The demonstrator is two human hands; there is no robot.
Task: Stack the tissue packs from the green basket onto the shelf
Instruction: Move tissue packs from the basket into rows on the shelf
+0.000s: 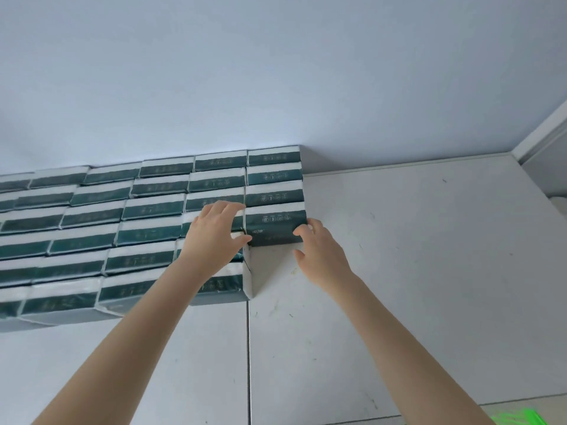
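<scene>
Dark green and white tissue packs lie in several tight rows on the white shelf, filling its left half up to the wall. The nearest pack of the rightmost column sits between my hands. My left hand lies flat on the neighbouring column with its thumb against that pack's left end. My right hand presses its fingers on the pack's right end. A corner of the green basket shows at the bottom right.
The pale wall rises right behind the rows. The right part of the shelf is bare white board with scuff marks, ending at a wall corner. A seam runs down the shelf towards me.
</scene>
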